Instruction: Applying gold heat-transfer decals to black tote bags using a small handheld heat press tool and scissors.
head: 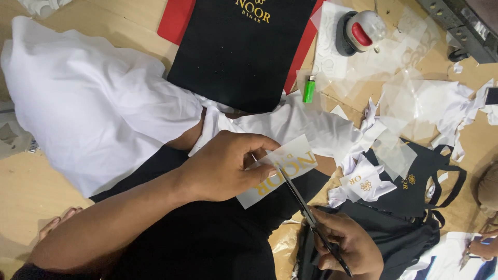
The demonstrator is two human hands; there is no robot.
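Note:
My left hand [225,166] pinches a clear transfer sheet [288,168] printed with gold letters, holding it above my lap. My right hand [350,246] grips a pair of black-handled scissors [306,207], whose blades reach up into the sheet's lower edge beside my left thumb. My black-clothed legs lie under both hands.
A white cloth heap [88,98] lies at the left. A black board on red backing [244,46] sits at the top. A green lighter [309,89], a tape dispenser [360,31], clear film scraps [410,98] and a black apron [415,186] lie to the right. Another person's hand [482,248] shows at the lower right.

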